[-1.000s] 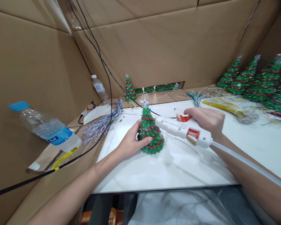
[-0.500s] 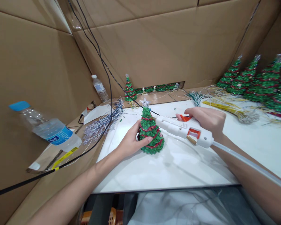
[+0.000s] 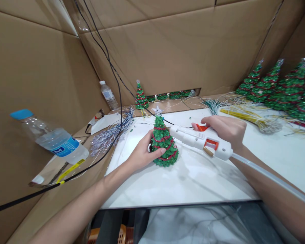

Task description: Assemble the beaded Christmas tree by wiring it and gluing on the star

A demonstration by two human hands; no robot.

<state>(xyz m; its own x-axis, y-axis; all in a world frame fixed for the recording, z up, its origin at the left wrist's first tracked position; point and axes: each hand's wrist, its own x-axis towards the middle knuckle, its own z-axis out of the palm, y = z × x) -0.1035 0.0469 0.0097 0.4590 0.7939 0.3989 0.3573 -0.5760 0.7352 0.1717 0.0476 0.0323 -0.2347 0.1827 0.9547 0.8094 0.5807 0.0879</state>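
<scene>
A small green Christmas tree [image 3: 165, 145] with red garland and a clear star on top stands upright on the white board [image 3: 178, 189]. My left hand [image 3: 144, 150] is wrapped round its left side, the thumb across the front. In my right hand [image 3: 226, 130] is a white glue gun [image 3: 193, 137] with an orange trigger, its nozzle at the tree's upper right side. Whether the tip touches the tree I cannot tell. A long translucent glue stick [image 3: 269, 176] runs out of the gun's back end.
Several finished-looking trees [image 3: 271, 83] stand at the back right beside yellow wires [image 3: 241, 117]. Another tree [image 3: 140, 96] is at the back. Bottles [image 3: 63, 144] and wired lights [image 3: 112, 132] lie left; a black cable [image 3: 120, 101] hangs across. Cardboard walls surround the board.
</scene>
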